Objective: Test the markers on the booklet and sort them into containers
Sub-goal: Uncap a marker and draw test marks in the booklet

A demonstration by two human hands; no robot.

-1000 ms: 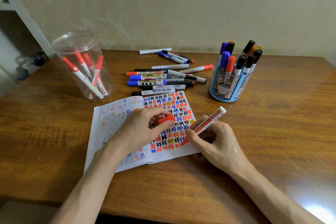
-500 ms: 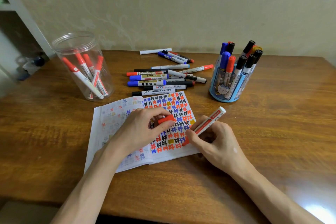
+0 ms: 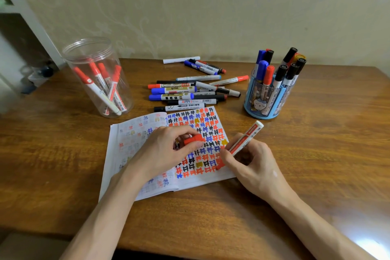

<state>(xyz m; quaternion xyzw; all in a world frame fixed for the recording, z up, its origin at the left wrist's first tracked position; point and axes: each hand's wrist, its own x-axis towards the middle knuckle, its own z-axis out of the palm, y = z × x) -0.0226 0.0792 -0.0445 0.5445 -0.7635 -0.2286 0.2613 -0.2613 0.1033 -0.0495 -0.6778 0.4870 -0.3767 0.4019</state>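
Pinching a white-barrelled red marker, the grip of the right hand sets its tip on the lower right of the open white booklet, whose page is filled with coloured hash marks; the left hand rests on the page, its grip pinching the red plastic cap; loose markers lie on the brown wooden table behind the booklet, between a clear plastic jar of red markers and a blue round holder of upright markers.
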